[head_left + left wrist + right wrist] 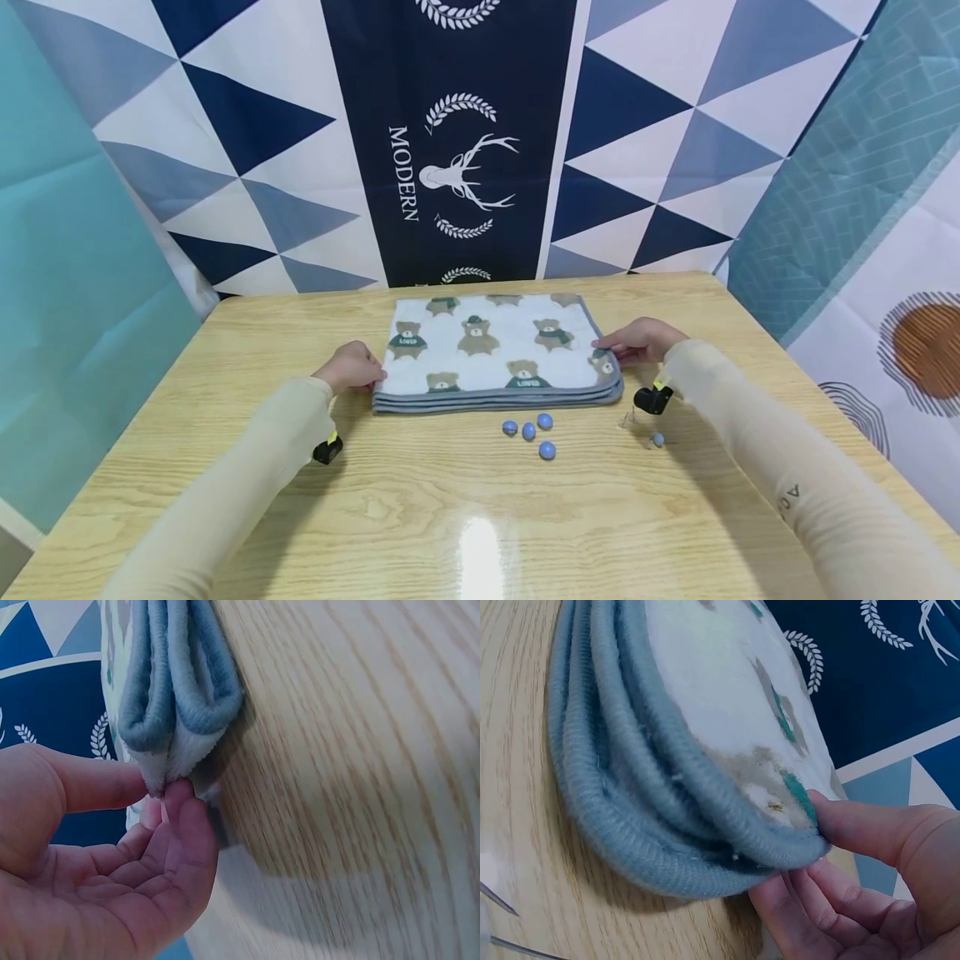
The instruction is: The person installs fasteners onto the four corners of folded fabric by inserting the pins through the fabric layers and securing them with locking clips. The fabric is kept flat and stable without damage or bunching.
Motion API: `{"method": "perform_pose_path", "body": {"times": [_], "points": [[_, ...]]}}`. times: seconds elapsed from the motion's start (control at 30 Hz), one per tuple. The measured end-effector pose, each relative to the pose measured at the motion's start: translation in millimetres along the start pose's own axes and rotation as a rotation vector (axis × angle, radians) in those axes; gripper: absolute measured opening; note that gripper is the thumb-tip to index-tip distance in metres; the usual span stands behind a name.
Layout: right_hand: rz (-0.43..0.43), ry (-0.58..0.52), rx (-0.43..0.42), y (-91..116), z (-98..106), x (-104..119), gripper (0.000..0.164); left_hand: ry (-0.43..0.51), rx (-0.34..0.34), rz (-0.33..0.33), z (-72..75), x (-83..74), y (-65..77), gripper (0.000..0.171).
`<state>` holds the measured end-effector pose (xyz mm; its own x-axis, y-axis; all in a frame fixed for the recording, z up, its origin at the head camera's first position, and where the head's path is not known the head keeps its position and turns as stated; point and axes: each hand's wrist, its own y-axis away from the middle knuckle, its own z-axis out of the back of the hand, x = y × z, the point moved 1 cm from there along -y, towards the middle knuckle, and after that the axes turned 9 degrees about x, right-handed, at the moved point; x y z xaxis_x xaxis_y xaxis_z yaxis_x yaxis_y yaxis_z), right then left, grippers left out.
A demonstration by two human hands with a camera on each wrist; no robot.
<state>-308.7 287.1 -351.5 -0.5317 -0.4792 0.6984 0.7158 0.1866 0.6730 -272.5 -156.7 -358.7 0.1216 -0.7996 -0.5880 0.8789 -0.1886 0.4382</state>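
A white blanket (480, 358) with brown bears in green and a blue-grey ribbed edge lies folded in layers on the table. My left hand (351, 367) pinches its left side near the front corner. Thumb and fingertips meet on the folded white cloth in the left wrist view, just below the doubled trim (202, 712). At the opposite side my right hand (641, 340) grips the blanket's rounded corner. In the right wrist view its thumb (877, 829) lies on top of the stacked edge (667, 862), with the fingers underneath.
Several small blue rounded pieces (547, 450) lie on the wooden table (420, 517) in front of the blanket. Another blue piece (658, 439) sits by a small clear object (628, 419) below my right wrist. A patterned cloth (465, 150) hangs behind the table.
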Motion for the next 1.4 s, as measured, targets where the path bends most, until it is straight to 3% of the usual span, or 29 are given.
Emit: {"method": "perform_pose_path", "body": {"times": [0.1, 0.2, 0.33, 0.47, 0.57, 0.7, 0.8, 0.97, 1.1, 1.23, 1.4], "points": [[0.018, 0.003, -0.040, 2, 1, 0, 0.020, -0.015, 0.004, -0.007, 2.5, -2.0, 1.4, 0.023], [0.063, 0.065, -0.103, 10, 5, 0, 0.034, -0.050, 0.011, -0.013, 7.6, -5.7, 1.0, 0.027], [0.162, 0.323, -0.207, 33, 9, -1, 0.049, -0.142, -0.021, -0.032, 14.4, -19.2, -0.2, 0.031], [0.237, 0.608, -0.282, 57, 1, -1, 0.038, -0.226, -0.092, -0.084, 14.7, -41.7, -3.9, 0.027], [0.271, 0.726, -0.273, 68, -15, -4, 0.028, -0.282, -0.124, -0.118, 8.2, -62.8, -12.9, 0.024], [0.323, 0.826, -0.243, 76, -40, -12, 0.019, -0.350, -0.105, -0.233, -11.1, -97.0, -27.7, 0.024], [0.372, 0.886, -0.245, 78, -58, -17, 0.014, -0.363, -0.055, -0.396, -34.4, -122.6, -36.1, 0.021], [0.440, 0.974, -0.283, 80, -77, -23, 0.017, -0.432, 0.017, -0.646, -74.6, -161.2, -39.2, 0.019], [0.466, 1.027, -0.326, 82, -82, -27, 0.015, -0.507, 0.045, -0.776, -104.6, -187.4, -39.4, 0.021], [0.469, 1.045, -0.343, 84, -84, -32, 0.017, -0.587, 0.065, -0.817, -133.1, -204.3, -40.4, 0.020], [0.500, 1.061, -0.359, 83, -85, -38, 0.022, -0.702, 0.027, -0.761, -155.9, -215.4, -39.2, 0.021]]}}
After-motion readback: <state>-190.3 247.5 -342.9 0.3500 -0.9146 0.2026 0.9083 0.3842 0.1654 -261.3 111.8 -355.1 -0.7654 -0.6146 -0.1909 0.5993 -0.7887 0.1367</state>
